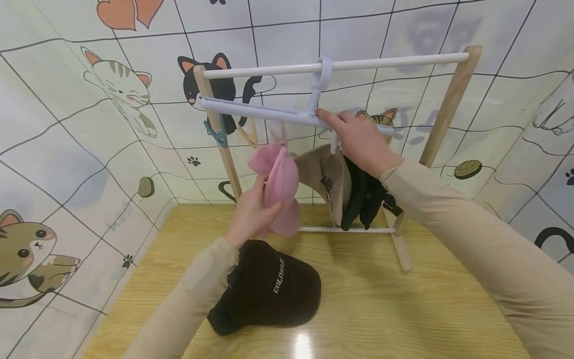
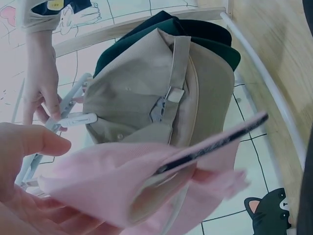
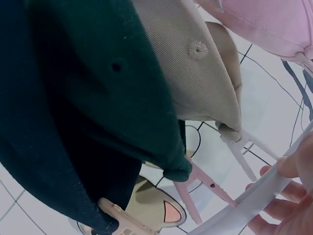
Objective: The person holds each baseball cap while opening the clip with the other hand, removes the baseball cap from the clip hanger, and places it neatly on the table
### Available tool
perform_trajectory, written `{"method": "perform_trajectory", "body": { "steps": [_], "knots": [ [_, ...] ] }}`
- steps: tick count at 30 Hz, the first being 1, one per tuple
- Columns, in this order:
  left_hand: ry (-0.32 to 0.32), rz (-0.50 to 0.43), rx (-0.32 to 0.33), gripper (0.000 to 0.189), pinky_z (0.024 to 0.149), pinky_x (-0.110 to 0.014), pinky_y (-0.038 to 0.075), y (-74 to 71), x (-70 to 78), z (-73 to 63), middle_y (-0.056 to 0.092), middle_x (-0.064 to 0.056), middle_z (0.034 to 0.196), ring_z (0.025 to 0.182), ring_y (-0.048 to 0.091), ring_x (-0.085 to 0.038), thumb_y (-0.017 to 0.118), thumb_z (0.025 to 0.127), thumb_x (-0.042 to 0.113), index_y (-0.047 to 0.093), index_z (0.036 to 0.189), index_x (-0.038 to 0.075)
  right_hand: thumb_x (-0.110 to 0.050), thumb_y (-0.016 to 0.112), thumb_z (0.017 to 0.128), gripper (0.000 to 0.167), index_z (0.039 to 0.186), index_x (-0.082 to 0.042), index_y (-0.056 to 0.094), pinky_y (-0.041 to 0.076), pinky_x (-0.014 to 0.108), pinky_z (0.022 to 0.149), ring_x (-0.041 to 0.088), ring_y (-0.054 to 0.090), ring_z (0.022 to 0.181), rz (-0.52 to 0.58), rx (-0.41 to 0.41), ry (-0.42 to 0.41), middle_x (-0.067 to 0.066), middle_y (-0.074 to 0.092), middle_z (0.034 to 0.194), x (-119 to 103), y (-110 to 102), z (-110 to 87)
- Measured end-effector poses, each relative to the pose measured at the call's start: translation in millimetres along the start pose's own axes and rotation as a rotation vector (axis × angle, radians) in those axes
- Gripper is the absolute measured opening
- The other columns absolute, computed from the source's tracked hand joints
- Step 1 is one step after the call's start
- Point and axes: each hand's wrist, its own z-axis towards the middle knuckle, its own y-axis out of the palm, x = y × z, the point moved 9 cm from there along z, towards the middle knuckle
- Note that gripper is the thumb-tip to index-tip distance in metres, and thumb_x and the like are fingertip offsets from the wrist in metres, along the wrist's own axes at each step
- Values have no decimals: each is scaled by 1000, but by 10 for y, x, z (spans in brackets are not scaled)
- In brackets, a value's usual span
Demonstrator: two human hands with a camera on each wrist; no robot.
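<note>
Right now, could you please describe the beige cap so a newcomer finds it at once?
Find the wooden rack on the table, then the pale hanger on its top rail. Beneath it, the beige cap hangs from a white clip, between the pink cap in the left hand and the dark green cap. Its beige colour sets it apart from both.

Clothing of the person's arms: left sleeve [image 1: 186, 299] and right sleeve [image 1: 475, 244].
Both sleeves are long, plain and beige, with soft creases in the cloth, and end at the wrists; the left hand [image 1: 253, 212] and right hand [image 1: 360, 142] are bare.
</note>
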Motion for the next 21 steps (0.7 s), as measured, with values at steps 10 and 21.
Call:
{"method": "perform_trajectory", "body": {
  "steps": [10, 21],
  "knots": [
    [-7, -86, -44, 50, 84, -40, 52, 152, 62, 314, 60, -18, 123, 101, 64, -30, 67, 85, 13, 47, 129, 1, 15, 56, 83, 68, 140, -19, 41, 46, 54, 73, 41, 61, 90, -60, -85, 22, 23, 58, 112, 107, -66, -23],
    [28, -68, -92, 61, 84, -43, 49, 434, 168, 598, 59, -26, 114, 97, 59, -34, 66, 84, 4, 39, 138, -2, 15, 56, 85, 68, 141, -20, 40, 41, 59, 83, 44, 58, 96, -85, -129, 29, 24, 57, 113, 159, -143, -80]
  ]
}}
